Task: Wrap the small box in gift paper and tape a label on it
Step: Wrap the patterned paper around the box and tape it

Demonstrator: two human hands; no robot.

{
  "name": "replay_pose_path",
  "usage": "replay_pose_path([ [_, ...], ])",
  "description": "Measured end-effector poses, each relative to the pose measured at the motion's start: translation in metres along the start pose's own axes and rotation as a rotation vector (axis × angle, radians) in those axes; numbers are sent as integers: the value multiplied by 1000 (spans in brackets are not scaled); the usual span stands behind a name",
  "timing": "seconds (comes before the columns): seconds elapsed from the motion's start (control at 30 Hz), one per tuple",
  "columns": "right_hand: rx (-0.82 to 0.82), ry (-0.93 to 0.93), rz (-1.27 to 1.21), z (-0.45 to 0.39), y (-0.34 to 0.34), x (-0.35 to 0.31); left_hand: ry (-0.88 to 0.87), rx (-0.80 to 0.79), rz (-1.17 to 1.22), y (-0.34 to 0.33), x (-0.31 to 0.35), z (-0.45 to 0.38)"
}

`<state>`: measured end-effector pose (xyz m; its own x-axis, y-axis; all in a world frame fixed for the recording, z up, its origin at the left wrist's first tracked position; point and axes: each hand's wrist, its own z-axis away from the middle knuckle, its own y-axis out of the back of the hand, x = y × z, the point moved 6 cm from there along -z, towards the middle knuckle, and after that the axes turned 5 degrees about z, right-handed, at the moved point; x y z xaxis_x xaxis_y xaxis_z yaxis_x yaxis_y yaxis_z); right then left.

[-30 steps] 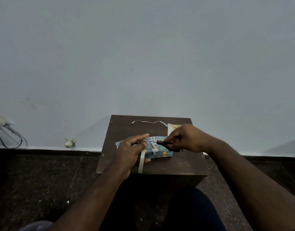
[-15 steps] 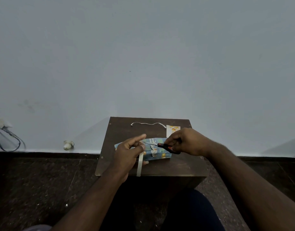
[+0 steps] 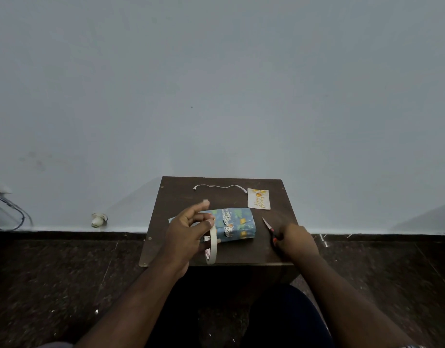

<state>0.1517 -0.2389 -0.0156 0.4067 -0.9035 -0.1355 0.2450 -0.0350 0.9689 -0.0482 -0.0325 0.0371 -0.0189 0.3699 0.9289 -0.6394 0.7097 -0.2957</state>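
On the dark worktop (image 3: 281, 197) we see a thin white strip (image 3: 217, 186) along the far edge and the label (image 3: 258, 198) at far right, well apart from the box (image 3: 237, 223). Our left hand (image 3: 188, 229) hovers over the box's left end, hiding it, fingers (image 3: 205, 203) loosely spread, the tape roll (image 3: 211, 247) hanging upright from them. Half a second ago our right hand (image 3: 295, 241) held the scissors (image 3: 269, 228) at the box; now it has drawn back to the right, fingers curled on the handles, blades pointing far-left. The wrapped box lies mid-worktop, long axis left to right.
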Motion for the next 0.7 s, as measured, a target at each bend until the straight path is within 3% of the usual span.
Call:
replay_pose_path([
  [0.1, -35, -9, -20, 3, -3, -1, 4, -14, 4, 1, 0, 0],
  [0.17, 35, -3, -104, 8, 12, -8, 11, -22, 7, 0, -1, 1],
  [0.27, 189, 125, -506, 24, 50, -41, 1, -36, -14, -1, 1, 1],
  [0.33, 185, 295, -685, 39, 71, -76, 0, -44, -38, -2, 1, 1],
  [0.5, 131, 568, -598, 60, 87, -132, -14, -72, -109, -5, 6, 4],
  [0.7, 205, 602, -553, 63, 88, -146, -69, -53, -193, -7, 8, 5],
])
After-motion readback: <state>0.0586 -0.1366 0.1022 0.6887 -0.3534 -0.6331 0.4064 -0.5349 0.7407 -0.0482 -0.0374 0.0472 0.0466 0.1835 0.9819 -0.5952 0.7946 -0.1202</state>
